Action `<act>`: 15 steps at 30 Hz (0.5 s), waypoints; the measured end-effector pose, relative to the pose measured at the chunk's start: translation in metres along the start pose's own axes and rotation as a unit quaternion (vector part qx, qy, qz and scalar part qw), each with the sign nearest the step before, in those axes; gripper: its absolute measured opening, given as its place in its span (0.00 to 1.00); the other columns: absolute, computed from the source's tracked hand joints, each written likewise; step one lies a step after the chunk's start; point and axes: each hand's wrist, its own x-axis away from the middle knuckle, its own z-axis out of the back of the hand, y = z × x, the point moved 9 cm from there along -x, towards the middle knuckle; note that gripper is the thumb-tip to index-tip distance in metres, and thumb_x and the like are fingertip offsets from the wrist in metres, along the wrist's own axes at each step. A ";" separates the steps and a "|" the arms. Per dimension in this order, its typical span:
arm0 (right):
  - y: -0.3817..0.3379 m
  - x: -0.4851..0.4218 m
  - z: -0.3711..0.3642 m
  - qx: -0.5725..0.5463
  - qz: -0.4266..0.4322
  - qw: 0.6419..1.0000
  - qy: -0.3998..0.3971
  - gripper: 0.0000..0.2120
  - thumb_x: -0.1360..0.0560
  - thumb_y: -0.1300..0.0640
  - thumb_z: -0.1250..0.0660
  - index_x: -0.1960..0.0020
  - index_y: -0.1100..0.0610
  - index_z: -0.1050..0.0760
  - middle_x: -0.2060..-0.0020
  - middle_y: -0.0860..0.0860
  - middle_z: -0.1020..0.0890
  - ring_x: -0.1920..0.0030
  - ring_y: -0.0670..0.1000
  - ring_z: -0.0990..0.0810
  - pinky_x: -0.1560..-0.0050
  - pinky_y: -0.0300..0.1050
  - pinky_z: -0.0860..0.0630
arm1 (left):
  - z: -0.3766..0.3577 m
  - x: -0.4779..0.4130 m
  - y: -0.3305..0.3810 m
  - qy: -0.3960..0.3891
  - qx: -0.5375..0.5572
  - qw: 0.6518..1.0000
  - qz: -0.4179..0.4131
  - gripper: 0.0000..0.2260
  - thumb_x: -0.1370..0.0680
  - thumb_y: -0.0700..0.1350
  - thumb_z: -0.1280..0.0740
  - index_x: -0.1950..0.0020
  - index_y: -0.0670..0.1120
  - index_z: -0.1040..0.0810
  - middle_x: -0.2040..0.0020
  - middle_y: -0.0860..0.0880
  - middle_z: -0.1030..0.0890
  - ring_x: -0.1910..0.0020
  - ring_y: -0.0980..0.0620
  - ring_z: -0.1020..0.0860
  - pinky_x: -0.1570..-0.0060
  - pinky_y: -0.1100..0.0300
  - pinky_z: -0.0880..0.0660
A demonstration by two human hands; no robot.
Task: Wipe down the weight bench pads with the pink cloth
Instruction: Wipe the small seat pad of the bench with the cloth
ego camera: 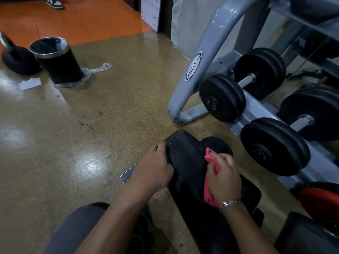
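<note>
Two forearms come up from 6 o'clock past my grey trouser leg (77, 230). Left hand (156, 167) clamps the near-left edge of the bench pad (187, 162), fingers curled over the rim; I read that as the brace. Right hand (224, 177) sits at 3 o'clock from it and bunches the pink cloth (209, 196) against the pad's right flank. Cloth pokes out past the fingertips and under the wrist, beside a metal bracelet (231, 202). Hands are apart with the pad between them, each closed on its own thing.

Step in hand, my guess: wiping the right side of the pad. To do it well:
- Flatten the cloth under the palm so more of it touches.
- Press firmly and run long overlapping strokes along the pad.
- Turn to a clean face once it is soiled.
- Cover the side wall and the rounded far end at 12 o'clock, not just the top.
- Left hand takes the push so the pad doesn't shift.

The pad is black and dim, so I cannot tell which parts are done.

Dumbbells (273, 147) on the grey rack (194, 66) are near at 2 o'clock, so mind the knuckles. The black bin (58, 66) stands on the floor at 10 o'clock, well apart.
</note>
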 end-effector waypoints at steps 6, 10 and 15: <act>-0.039 0.022 -0.014 0.037 0.157 0.986 -0.030 0.13 0.23 0.60 0.32 0.42 0.48 0.19 0.44 0.42 0.21 0.51 0.45 0.26 0.54 0.42 0.26 | 0.001 0.000 0.002 0.005 -0.008 1.000 0.002 0.27 0.26 0.38 0.40 0.26 0.47 0.36 0.32 0.44 0.27 0.35 0.40 0.26 0.39 0.49 0.28; -0.030 0.012 -0.008 0.038 0.131 0.991 -0.010 0.11 0.24 0.60 0.31 0.45 0.47 0.19 0.46 0.42 0.21 0.51 0.46 0.25 0.54 0.49 0.22 | 0.004 0.000 0.002 0.012 -0.005 1.000 0.002 0.26 0.25 0.37 0.41 0.27 0.47 0.35 0.34 0.43 0.25 0.35 0.40 0.26 0.41 0.51 0.29; -0.064 0.053 -0.026 0.098 0.208 0.972 -0.044 0.15 0.25 0.54 0.39 0.40 0.48 0.21 0.42 0.45 0.21 0.54 0.49 0.24 0.59 0.46 0.24 | 0.006 0.000 -0.001 0.013 0.003 1.000 0.006 0.26 0.26 0.37 0.41 0.28 0.47 0.34 0.36 0.42 0.23 0.37 0.40 0.24 0.40 0.50 0.27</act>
